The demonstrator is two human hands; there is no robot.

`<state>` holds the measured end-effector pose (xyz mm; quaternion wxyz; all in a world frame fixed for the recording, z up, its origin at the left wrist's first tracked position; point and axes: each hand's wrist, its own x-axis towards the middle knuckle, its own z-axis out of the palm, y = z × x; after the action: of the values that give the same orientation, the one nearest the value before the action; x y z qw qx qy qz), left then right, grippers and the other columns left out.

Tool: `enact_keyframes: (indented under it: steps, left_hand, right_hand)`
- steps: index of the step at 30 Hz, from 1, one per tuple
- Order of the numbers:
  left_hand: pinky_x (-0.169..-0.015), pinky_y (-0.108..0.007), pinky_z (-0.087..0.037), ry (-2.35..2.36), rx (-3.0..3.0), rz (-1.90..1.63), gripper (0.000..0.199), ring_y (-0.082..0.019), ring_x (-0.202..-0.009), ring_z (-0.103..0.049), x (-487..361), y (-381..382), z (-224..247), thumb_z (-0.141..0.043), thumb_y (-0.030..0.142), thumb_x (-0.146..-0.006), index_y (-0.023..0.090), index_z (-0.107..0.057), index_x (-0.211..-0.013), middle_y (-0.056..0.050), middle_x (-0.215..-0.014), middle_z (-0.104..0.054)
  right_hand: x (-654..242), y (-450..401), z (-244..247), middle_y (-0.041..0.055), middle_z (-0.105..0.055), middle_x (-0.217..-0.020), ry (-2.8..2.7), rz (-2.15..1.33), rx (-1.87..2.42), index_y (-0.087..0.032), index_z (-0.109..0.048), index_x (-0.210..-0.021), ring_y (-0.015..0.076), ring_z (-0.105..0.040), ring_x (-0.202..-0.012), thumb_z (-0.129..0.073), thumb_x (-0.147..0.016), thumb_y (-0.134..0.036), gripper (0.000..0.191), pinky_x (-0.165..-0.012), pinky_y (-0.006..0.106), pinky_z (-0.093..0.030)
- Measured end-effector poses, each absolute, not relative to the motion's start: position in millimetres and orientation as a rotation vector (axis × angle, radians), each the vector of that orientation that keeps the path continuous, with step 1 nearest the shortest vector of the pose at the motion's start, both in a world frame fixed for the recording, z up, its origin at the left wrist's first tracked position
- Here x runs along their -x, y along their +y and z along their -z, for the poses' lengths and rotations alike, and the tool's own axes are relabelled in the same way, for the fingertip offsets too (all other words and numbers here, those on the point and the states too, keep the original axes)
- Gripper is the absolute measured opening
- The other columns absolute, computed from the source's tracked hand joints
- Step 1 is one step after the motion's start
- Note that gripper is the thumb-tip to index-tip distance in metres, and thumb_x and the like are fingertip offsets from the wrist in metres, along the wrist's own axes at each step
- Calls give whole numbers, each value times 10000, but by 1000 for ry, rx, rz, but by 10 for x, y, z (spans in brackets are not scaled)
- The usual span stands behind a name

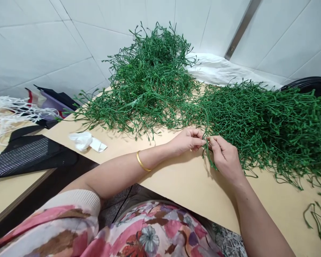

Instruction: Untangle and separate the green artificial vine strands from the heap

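**Far left of the grip:** a loose bundle of white stringy strands [8, 114] lies well away from the hands, beside a folded piece of purple, red and black fabric [49, 105]. A black bag with a grey mesh panel [24, 157] sits nearer the person.

**Just left of the grip:** a crumpled white tissue [81, 140] rests on a pale tan tabletop [182, 182].

**Left hand:** the left hand [187, 141], with a slim gold bangle [142, 160] on its forearm, curls its fingers inward and reaches toward the right hand.

**At the grip:** the hands are close together, fingertips pinched on a thin green plastic stem [209, 155], which hangs below them.

**Right hand:** the right hand [224, 157] pinches that stem from the other side, its knuckles raised and its wrist resting near the tabletop edge.

**Behind the grip:** a tall mound of green artificial foliage [149, 78] sits on the table, with a white cloth [216, 69] and a white tiled wall [69, 46] beyond it.

**Right of the grip:** a wide mass of the same tangled green stems [267, 128] touches the right hand's fingers. A curved black object [307, 85] lies behind it, and a loose green sprig [315, 221] lies apart on the table.
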<state>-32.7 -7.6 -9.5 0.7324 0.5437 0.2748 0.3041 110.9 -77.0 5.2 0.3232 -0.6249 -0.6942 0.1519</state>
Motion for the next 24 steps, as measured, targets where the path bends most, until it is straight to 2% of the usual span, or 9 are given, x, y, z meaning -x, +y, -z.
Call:
enact_keyframes:
  steps: [5,9,14,16,19,24]
  left_hand:
    - [-450,-208,-273,596,-1264,-687,177,-42,-413,-378,322,-85,117,-599,173,-647,146,-442,-571,57,-446,-426]
    - [-459,-207,-271,576,-1312,-653,166,-44,-425,-380,331,-72,122,-592,168,-646,143,-444,-576,58,-446,-425]
    - [-469,-210,-294,572,-1357,-584,164,-51,-433,-398,349,-62,83,-592,200,-653,142,-452,-589,55,-458,-441]
    - [-475,-210,-303,561,-1369,-560,170,-49,-434,-397,354,-56,77,-598,207,-647,140,-456,-581,54,-462,-447]
    - [-482,-208,-312,538,-1366,-545,150,-46,-436,-399,360,-41,84,-589,179,-635,138,-459,-571,52,-465,-456]
    - [-474,-206,-314,537,-1336,-566,156,-49,-425,-414,363,-21,99,-584,178,-639,144,-448,-571,53,-452,-464]
  right_hand:
    - [-1073,-793,-112,54,-619,-897,-1843,-544,1535,-164,-564,-1031,154,-541,-774,-459,-841,-399,320,-678,254,-400]
    - [-1102,-779,-78,38,-633,-856,-1801,-621,1554,-166,-583,-1024,136,-552,-705,-476,-839,-352,284,-640,242,-420]
    - [-1201,-766,-55,35,-655,-914,-1818,-665,1509,-188,-632,-1008,149,-590,-812,-457,-851,-302,261,-716,241,-445]
    - [-1221,-767,-56,26,-659,-884,-1851,-669,1497,-201,-640,-1004,144,-594,-791,-442,-857,-280,259,-706,240,-448]
    - [-1217,-766,-43,25,-657,-847,-1906,-593,1497,-200,-635,-1000,139,-590,-740,-428,-863,-251,253,-674,245,-448]
    - [-1180,-745,9,74,-629,-909,-2061,-240,1410,-168,-595,-996,173,-557,-824,-390,-875,-205,241,-737,296,-436]
